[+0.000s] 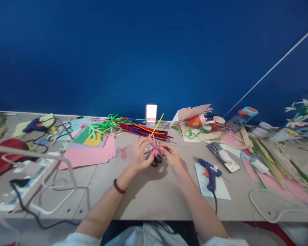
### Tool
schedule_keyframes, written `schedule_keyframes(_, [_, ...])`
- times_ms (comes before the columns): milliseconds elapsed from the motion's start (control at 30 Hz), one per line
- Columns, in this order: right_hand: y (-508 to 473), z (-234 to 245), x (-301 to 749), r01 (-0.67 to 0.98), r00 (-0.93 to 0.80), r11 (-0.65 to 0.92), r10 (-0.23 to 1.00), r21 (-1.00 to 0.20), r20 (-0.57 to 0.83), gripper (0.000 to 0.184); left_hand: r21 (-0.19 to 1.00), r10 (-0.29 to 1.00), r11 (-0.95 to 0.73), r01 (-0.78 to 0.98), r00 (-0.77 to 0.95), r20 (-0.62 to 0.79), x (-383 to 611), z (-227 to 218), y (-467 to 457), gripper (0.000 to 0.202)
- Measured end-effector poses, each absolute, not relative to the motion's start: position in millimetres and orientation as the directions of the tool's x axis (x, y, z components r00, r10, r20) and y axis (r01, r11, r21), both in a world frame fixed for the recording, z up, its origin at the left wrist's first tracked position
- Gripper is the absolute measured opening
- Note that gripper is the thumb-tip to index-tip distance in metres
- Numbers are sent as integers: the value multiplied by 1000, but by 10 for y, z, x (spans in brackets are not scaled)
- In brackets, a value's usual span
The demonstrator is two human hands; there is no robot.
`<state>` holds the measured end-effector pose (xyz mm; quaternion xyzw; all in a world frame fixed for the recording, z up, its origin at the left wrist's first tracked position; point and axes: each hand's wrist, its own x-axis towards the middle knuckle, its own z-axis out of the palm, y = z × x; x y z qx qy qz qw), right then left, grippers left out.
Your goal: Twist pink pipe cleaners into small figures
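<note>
Between my hands is a pink pipe-cleaner piece (155, 150) with several short arms, held just above the table. My left hand (140, 152) is closed on its left side, thumb and fingers pinching it. From the right, my right hand (171, 155) pinches one of its arms between thumb and fingers. A yellow stem (157, 123) rises behind the piece; whether it is joined to it I cannot tell. Black-handled scissors (156, 161) lie on the table right under my hands, their blades partly hidden. A bundle of red, purple and orange pipe cleaners (141, 131) lies just beyond.
At right are a blue glue gun (209, 172) on light paper, a phone (223, 158) and an orange paper cup (195, 120). Pink paper sheets (86, 157) and green pipe cleaners (97, 130) lie left. A power strip (30, 181) with cables occupies the far left.
</note>
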<state>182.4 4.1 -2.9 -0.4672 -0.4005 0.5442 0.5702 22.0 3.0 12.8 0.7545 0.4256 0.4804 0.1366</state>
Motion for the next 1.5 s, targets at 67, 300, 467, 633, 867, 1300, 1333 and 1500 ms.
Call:
schedule_keyframes(67, [40, -29, 1824, -313, 65, -77, 993, -947, -102, 30, 474, 711, -673, 567, 323, 624, 229, 130, 3, 37])
schedule_keyframes(300, [7, -32, 1794, -397, -36, -158, 987, -904, -156, 28, 389, 666, -685, 616, 315, 676, 281, -20, 30, 23])
schedule_keyframes(467, [-9, -60, 1764, -257, 7, -74, 997, -964, -79, 23, 526, 731, -616, 586, 177, 660, 290, -25, 1, 13])
schedule_keyframes(633, [-11, -54, 1783, -99, 48, 136, 990, -986, 132, 14, 901, 924, -382, 205, 88, 372, 372, 28, -30, 16])
schedule_keyframes(867, [-32, 17, 1778, -246, -117, -50, 993, -968, -22, 25, 971, 974, 31, -236, 225, 24, 337, 134, 11, 19])
schedule_keyframes(1300, [-40, -35, 1785, -239, -78, 158, 980, -958, 181, 12, 618, 746, 622, -481, 604, -280, 332, 20, 31, 16])
schedule_keyframes(1333, [-39, -37, 1782, -244, -80, 142, 983, -959, 166, 13, 630, 751, 616, -472, 594, -288, 330, 17, 33, 16])
schedule_keyframes(1500, [-22, -55, 1776, -235, -50, 56, 996, -970, 70, 16, 890, 889, 335, -309, 416, -190, 360, 43, 18, 22])
